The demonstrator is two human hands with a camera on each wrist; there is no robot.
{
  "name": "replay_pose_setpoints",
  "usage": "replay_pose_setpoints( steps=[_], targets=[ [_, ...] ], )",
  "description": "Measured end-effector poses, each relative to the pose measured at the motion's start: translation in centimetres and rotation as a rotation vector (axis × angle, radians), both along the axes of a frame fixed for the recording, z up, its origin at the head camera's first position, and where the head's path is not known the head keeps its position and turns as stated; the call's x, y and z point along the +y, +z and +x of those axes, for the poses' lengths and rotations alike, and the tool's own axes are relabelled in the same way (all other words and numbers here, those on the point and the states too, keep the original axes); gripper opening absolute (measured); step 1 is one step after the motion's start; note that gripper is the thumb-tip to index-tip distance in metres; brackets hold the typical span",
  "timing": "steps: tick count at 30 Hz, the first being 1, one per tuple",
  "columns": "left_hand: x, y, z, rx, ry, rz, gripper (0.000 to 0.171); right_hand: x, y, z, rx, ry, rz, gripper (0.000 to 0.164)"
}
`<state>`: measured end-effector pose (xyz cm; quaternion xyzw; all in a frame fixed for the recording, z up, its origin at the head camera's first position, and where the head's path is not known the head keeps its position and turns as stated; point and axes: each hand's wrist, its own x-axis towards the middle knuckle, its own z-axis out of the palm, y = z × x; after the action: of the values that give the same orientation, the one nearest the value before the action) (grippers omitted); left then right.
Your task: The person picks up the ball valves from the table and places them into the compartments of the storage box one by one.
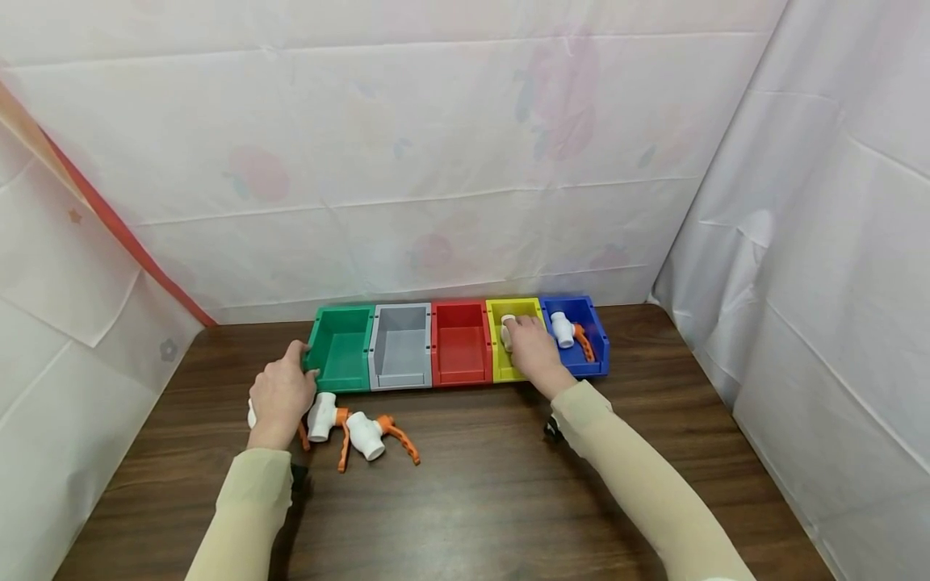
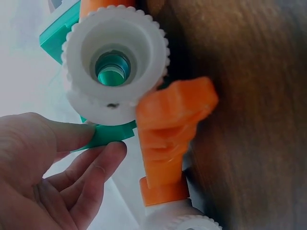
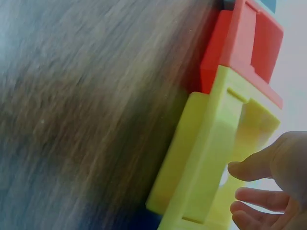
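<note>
My left hand (image 1: 279, 395) pinches the left wall of the green bin (image 1: 342, 349) between thumb and fingers. Close beside that hand lie white ball valves with orange lever handles: one valve (image 1: 322, 417), another (image 1: 366, 436), and one whose orange handle (image 2: 165, 134) shows large in the left wrist view. My right hand (image 1: 534, 351) reaches into the yellow bin (image 1: 514, 307), fingertips at a white valve (image 1: 507, 332) there. In the right wrist view, the thumb and fingers (image 3: 261, 199) are apart over the bin, and the valve is mostly hidden.
Grey (image 1: 401, 347) and red (image 1: 461, 343) bins stand between the green and yellow ones. The blue bin (image 1: 603, 347) at the right end holds a white valve (image 1: 563, 329) with an orange handle. A white cloth (image 1: 436, 161) hangs behind the brown wooden table (image 1: 465, 500).
</note>
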<state>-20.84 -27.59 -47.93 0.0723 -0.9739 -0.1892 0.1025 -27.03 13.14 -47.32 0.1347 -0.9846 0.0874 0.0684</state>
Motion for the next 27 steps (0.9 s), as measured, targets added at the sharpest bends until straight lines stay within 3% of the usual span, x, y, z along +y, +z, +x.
replay_pose_setpoints(
  steps=[3,10,18,27],
  targets=[
    [0.0,0.0,0.0,-0.004,0.006,0.0,0.042,0.1,0.5,0.5,0.014,-0.004,0.0,0.048],
    [0.1,-0.1,0.0,-0.01,0.002,-0.002,0.042,-0.1,1.2,1.6,0.098,-0.006,-0.055,0.038],
    [0.2,0.1,-0.2,0.001,-0.007,0.004,0.043,-1.8,1.5,3.0,0.126,0.012,-0.104,0.033],
    [0.2,0.1,-0.1,-0.007,0.003,0.002,0.043,-4.7,1.5,4.9,0.17,0.128,-0.155,0.029]
  ],
)
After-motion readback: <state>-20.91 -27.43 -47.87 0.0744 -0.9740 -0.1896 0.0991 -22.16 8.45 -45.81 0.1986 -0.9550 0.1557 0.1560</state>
